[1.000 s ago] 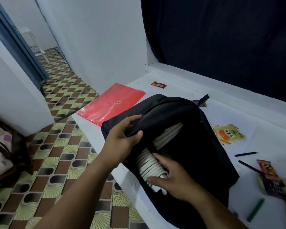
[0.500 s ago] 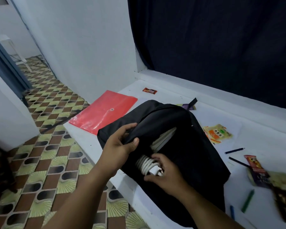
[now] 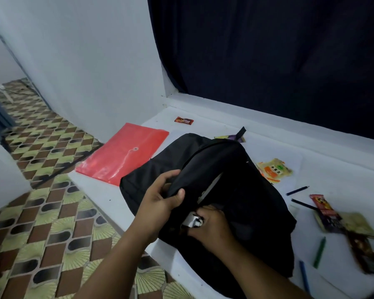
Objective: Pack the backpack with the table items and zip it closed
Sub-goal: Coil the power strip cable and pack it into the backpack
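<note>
here, the left hand (image 3: 160,198) grips the backpack (image 3: 242,203) flap on the white counter (image 3: 333,180). the right hand (image 3: 212,227) clutches a white cable (image 3: 192,221) inside its opening.

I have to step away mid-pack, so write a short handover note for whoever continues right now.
Left hand grips the backpack opening's edge, holding it open.
Right hand pushes the white coiled cable into the bag; almost all of it is inside.
Still on the table: red folder, snack packets, pencils, crayons, booklets at right.
Left to do: pack those, then zip closed.
</note>
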`<act>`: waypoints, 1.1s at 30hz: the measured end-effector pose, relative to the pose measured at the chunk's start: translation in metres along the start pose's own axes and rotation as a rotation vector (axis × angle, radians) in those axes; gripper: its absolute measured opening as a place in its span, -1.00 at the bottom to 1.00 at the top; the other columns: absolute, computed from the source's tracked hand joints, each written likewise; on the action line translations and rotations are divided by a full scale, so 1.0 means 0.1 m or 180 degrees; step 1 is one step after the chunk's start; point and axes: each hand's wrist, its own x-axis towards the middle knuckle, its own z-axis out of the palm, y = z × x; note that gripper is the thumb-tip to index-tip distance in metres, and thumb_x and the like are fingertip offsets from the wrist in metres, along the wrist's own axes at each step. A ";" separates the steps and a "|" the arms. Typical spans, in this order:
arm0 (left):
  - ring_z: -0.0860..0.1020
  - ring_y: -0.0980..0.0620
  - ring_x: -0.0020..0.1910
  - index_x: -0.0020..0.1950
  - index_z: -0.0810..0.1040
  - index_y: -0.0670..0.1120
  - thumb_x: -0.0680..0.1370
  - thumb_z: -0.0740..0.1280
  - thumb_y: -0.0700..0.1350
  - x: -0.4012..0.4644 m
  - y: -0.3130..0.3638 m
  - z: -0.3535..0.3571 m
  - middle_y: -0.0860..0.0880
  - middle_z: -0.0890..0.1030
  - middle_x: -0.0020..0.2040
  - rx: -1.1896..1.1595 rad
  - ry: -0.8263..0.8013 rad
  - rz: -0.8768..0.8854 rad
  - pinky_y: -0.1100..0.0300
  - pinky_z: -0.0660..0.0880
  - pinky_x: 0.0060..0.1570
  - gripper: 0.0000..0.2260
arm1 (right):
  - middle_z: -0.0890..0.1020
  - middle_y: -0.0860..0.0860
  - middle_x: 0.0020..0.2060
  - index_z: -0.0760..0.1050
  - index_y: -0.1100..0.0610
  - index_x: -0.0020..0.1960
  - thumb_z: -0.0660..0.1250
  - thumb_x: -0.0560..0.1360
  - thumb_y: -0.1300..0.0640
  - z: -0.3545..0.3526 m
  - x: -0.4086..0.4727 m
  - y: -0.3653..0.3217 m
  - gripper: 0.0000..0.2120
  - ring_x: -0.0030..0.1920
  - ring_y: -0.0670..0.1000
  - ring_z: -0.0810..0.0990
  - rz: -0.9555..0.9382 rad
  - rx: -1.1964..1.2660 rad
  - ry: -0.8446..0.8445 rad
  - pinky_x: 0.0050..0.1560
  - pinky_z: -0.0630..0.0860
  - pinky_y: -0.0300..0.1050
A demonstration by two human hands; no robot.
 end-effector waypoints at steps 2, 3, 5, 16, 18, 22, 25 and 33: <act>0.68 -0.01 0.05 0.27 0.57 0.02 0.55 0.39 -0.35 0.01 -0.02 -0.03 -0.07 0.69 0.06 0.0017 -0.0089 0.0004 0.23 0.57 0.02 -0.62 | 0.54 -0.13 -0.36 0.50 0.10 -0.31 0.61 0.17 -0.08 -0.09 -0.05 0.00 -0.64 -0.26 -0.19 0.52 0.0119 0.0168 -0.0215 -0.24 0.39 -0.38; 0.68 -0.01 0.04 0.27 0.57 0.03 0.54 0.40 -0.34 0.01 -0.02 -0.04 -0.07 0.68 0.06 0.0044 -0.0127 0.0003 0.24 0.57 0.01 -0.62 | 0.61 -0.15 -0.28 0.57 0.03 -0.23 0.64 0.19 0.02 -0.15 -0.09 0.00 -0.70 -0.20 -0.22 0.58 0.0183 0.0378 -0.0343 -0.18 0.45 -0.37; 0.67 -0.01 0.04 0.27 0.57 0.05 0.54 0.42 -0.32 0.02 -0.06 -0.06 -0.06 0.68 0.05 0.0103 -0.0197 -0.0012 0.24 0.56 0.00 -0.61 | 0.67 -0.22 -0.13 0.62 -0.10 -0.09 0.68 0.21 0.14 -0.23 -0.14 0.01 -0.63 -0.09 -0.21 0.64 0.0254 0.0638 -0.0461 -0.08 0.52 -0.31; 0.67 -0.12 0.03 0.24 0.58 0.09 0.53 0.43 -0.29 0.07 -0.08 -0.08 -0.13 0.64 0.04 -0.0007 -0.0416 -0.0009 0.06 0.63 -0.01 -0.63 | 0.65 -0.26 -0.36 0.61 -0.24 -0.32 0.46 0.37 0.17 -0.01 -0.04 -0.13 -0.71 -0.28 -0.27 0.61 0.0721 0.0447 0.0074 -0.20 0.46 -0.33; 0.68 -0.11 0.02 0.25 0.58 0.07 0.53 0.43 -0.30 0.08 -0.06 -0.09 -0.13 0.65 0.03 -0.0076 -0.0407 -0.0009 0.03 0.64 0.02 -0.63 | 0.69 -0.19 -0.30 0.60 -0.24 -0.16 0.41 0.32 0.03 0.02 -0.08 -0.17 -0.82 -0.23 -0.20 0.66 0.0666 0.0561 0.0183 -0.19 0.53 -0.26; 0.67 -0.03 0.00 0.25 0.57 0.08 0.52 0.44 -0.30 0.06 -0.08 -0.09 -0.09 0.65 0.00 0.0016 -0.0470 0.0027 0.20 0.60 -0.03 -0.61 | 0.61 0.03 -0.35 0.46 0.00 -0.19 0.45 0.28 -0.04 0.05 -0.17 -0.14 -0.77 -0.33 -0.04 0.60 0.0425 0.0373 0.0136 -0.29 0.51 -0.15; 0.67 -0.01 0.02 0.26 0.55 0.10 0.51 0.46 -0.28 0.03 -0.12 -0.07 -0.08 0.65 0.05 0.0064 -0.0509 0.0024 0.24 0.59 -0.05 -0.60 | 0.52 -0.08 -0.35 0.47 0.02 -0.34 0.43 0.22 -0.08 0.06 -0.18 -0.14 -0.78 -0.32 -0.15 0.56 0.0414 0.0273 0.0302 -0.30 0.41 -0.29; 0.62 0.12 0.09 0.32 0.52 0.22 0.45 0.51 0.09 0.00 -0.17 -0.14 0.13 0.62 0.07 0.1038 -0.0672 0.0523 0.22 0.56 0.10 -0.55 | 0.59 -0.14 -0.19 0.60 -0.17 -0.24 0.46 0.32 -0.12 -0.26 -0.27 -0.32 -0.93 -0.11 -0.24 0.59 0.0484 0.0057 -0.0333 -0.10 0.45 -0.38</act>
